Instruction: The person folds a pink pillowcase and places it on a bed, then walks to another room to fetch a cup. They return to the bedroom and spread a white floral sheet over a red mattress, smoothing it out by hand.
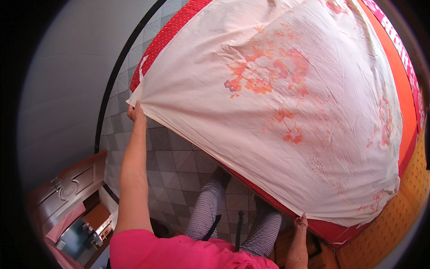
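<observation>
A white bed sheet (197, 85) with faded orange and pink flowers lies over the bed, wrinkled in places. At its near left corner my left hand (136, 110) is closed on the cloth and pulls it taut, so folds fan out from the grip. My right hand (301, 220) pinches the sheet's near edge further right, low by the bed's side. Between the two hands the edge runs almost straight. Beneath the sheet a red dotted cover (172, 29) shows along the left side and the near edge.
An orange cloth (403, 98) and a pink-and-white patterned strip (398, 38) border the bed's right side. A yellow woven-textured panel (380, 237) stands at lower right. Grey patterned tiles (168, 157) cover the floor. A carved wooden door (69, 188) is at lower left, near a pale wall (67, 89).
</observation>
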`<state>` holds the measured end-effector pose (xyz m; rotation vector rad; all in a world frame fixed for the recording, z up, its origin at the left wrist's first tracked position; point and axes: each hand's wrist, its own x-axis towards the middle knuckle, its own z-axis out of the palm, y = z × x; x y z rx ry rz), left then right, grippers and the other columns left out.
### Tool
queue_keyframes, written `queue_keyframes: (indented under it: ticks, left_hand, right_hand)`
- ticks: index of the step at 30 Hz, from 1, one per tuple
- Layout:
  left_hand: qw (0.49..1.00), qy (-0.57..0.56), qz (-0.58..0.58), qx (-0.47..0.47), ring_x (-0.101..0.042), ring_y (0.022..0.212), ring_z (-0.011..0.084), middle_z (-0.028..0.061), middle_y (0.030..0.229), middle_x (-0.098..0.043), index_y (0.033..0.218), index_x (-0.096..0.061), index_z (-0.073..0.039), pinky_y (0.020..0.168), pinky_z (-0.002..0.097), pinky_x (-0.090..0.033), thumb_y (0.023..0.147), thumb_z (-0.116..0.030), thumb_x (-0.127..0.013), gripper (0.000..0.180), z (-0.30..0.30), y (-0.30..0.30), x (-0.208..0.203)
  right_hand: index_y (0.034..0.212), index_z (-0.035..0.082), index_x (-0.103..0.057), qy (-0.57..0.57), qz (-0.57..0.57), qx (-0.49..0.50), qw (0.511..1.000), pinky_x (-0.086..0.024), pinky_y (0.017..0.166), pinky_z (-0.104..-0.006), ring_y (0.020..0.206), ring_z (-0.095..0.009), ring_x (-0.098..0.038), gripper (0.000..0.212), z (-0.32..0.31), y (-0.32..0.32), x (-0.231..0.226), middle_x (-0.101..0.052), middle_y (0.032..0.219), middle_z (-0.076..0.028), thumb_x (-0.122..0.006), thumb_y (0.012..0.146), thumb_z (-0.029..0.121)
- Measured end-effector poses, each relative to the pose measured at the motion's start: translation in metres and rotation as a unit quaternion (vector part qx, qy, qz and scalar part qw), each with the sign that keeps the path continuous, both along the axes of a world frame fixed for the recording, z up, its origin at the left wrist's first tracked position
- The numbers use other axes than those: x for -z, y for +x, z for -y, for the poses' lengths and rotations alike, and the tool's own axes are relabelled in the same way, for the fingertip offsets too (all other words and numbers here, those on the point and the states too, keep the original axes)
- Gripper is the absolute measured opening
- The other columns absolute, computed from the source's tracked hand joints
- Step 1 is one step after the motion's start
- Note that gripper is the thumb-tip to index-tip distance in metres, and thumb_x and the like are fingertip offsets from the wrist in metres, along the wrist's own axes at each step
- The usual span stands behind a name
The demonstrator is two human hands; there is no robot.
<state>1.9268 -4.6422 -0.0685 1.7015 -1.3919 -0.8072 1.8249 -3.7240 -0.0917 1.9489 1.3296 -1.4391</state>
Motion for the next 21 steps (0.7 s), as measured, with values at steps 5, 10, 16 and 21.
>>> queue_keyframes:
  ticks: [5,10,16,21]
  left_hand:
    - [0.976,0.005,0.217,0.012,-0.058,0.07,0.0167,0.0063,0.075,-0.062,0.086,-0.063,-0.004,0.065,0.0312,-0.045,0.073,-0.018,-0.062,0.019,0.007,-0.007,0.004]
    - [0.984,0.161,-0.075,0.015,-0.057,0.081,0.0208,0.0041,0.092,-0.058,0.104,-0.054,-0.012,0.068,0.0377,-0.047,0.072,-0.02,-0.058,0.033,0.039,0.018,0.041]
    - [0.941,0.311,0.072,0.117,-0.048,0.087,0.0228,0.0097,0.096,-0.05,0.105,-0.046,-0.005,0.074,0.0382,-0.043,0.069,-0.027,-0.063,0.046,-0.011,0.006,0.045]
    - [0.823,-0.07,0.446,0.344,-0.043,0.103,0.0362,0.0222,0.11,-0.047,0.116,-0.041,0.003,0.088,0.0421,-0.035,0.061,-0.022,-0.067,0.066,-0.142,-0.103,0.017]
  right_hand:
    - [0.076,0.015,-0.052,0.01,-0.03,-0.065,0.997,-0.041,0.045,-0.0228,0.045,-0.008,-0.046,0.008,0.0,0.011,-0.014,-0.05,0.057,0.005,-0.057,0.08,0.021]
    - [0.079,0.015,-0.052,0.04,0.005,-0.013,0.999,-0.044,0.048,-0.0248,0.052,-0.01,-0.049,0.005,0.034,0.012,-0.008,-0.051,0.061,0.004,-0.057,0.079,0.017]
    - [0.079,0.007,-0.05,0.027,0.003,-0.045,0.999,-0.051,0.054,-0.032,0.06,-0.016,-0.051,0.007,0.068,0.001,-0.017,-0.048,0.067,-0.005,-0.051,0.073,0.005]
    - [0.076,0.008,-0.048,0.027,-0.038,-0.029,0.998,-0.05,0.047,-0.0304,0.051,-0.014,-0.051,0.007,0.047,0.002,-0.025,-0.049,0.06,-0.003,-0.053,0.072,0.004]
